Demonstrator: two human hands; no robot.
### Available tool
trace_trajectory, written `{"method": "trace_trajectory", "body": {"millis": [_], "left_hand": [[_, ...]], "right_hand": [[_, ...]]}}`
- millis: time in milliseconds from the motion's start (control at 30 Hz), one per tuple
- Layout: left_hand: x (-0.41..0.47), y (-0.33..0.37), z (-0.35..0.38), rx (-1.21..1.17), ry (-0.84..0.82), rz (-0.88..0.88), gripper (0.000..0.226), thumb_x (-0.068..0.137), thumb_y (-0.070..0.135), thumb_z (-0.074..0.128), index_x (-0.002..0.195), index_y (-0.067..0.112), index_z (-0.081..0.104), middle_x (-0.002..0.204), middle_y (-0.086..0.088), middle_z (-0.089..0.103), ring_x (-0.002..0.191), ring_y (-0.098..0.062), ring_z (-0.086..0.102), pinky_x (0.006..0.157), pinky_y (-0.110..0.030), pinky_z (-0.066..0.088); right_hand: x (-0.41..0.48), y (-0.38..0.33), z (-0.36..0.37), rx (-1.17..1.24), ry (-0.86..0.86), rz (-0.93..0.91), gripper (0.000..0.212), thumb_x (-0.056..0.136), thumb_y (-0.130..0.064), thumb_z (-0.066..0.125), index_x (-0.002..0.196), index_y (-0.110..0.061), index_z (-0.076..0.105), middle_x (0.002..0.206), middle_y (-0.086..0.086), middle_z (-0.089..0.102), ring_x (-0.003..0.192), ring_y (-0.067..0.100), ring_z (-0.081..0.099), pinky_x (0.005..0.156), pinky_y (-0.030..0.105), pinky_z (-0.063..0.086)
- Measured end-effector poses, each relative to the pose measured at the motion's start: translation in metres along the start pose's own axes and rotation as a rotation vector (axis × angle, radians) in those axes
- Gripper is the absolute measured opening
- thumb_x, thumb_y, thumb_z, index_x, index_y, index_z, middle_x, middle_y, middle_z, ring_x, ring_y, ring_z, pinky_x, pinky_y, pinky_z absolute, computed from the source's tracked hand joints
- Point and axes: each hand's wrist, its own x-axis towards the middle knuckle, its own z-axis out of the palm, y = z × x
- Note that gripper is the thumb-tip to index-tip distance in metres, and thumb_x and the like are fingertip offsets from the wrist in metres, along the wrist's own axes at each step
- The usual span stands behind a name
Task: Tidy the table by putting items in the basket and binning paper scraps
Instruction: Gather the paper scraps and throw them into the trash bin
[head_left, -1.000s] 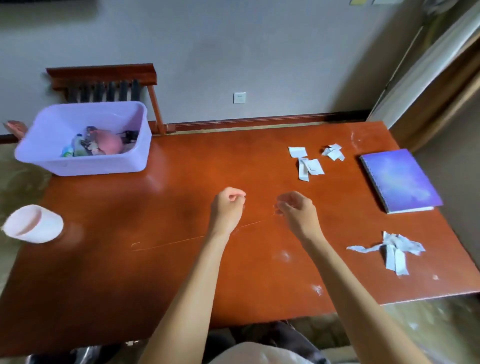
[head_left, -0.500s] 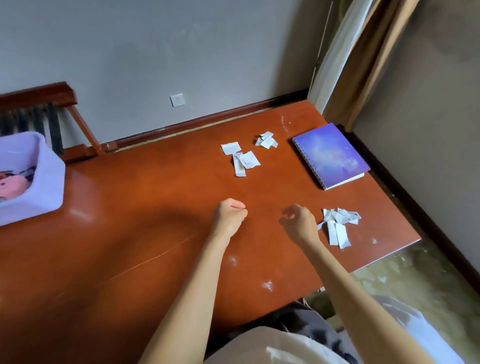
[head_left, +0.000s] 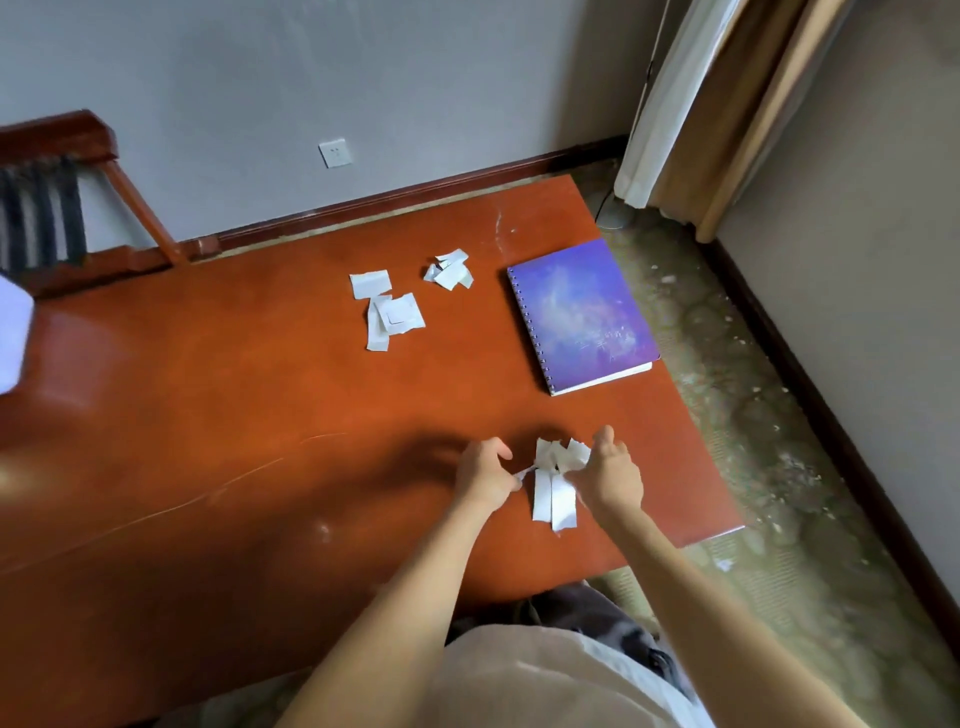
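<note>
On the red-brown table (head_left: 218, 415), near its right front edge, lies a bunch of white paper scraps (head_left: 555, 488). The left hand (head_left: 485, 470) pinches a strip of it; the right hand (head_left: 610, 475) grips its right side.

Single head view, steeply down, close over table (head_left: 260, 415)

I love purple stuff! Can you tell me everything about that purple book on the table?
The purple notebook lies flat and closed near the table's far right corner. Its cover looks like a starry sky, purple fading to blue, with faint writing too blurred to read. A wire spiral runs down its left edge, and white page edges show at the near side. Nothing touches it but the table; both hands are elsewhere.
</note>
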Motion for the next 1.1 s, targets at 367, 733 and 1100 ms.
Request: {"method": "trace_trajectory", "body": {"millis": [367,733,1100], "left_hand": [[0.011,0.002,0.018,0.072,0.237,-0.044,0.020,0.093,0.007,0.049,0.097,0.001,0.067,0.111,-0.014,0.065,0.114,-0.028,0.052,0.092,-0.030,0.037],[-0.010,0.018,0.012,-0.144,0.045,-0.028,0.052,0.075,0.029,0.076,0.113,0.010,0.048,0.105,-0.007,0.058,0.100,-0.021,0.054,0.078,-0.022,0.039],[-0.011,0.017,0.048,0.070,0.081,-0.033,0.028,0.085,0.013,0.066,0.109,0.004,0.056,0.133,-0.014,0.049,0.125,-0.027,0.046,0.097,-0.032,0.039]], "right_hand": [[0.023,0.013,0.002,0.034,0.045,0.021,0.022,0.084,-0.004,0.058,0.105,0.002,0.055,0.119,0.018,0.044,0.104,0.036,0.051,0.084,0.039,0.047],[0.025,0.016,-0.008,0.386,0.064,0.096,0.013,0.078,-0.001,0.059,0.082,-0.006,0.048,0.082,0.010,0.054,0.075,0.027,0.050,0.066,0.033,0.044],[0.021,0.039,-0.007,0.466,0.090,0.145,0.006,0.084,-0.008,0.060,0.080,-0.008,0.055,0.082,0.009,0.054,0.075,0.026,0.051,0.063,0.028,0.038]]}}
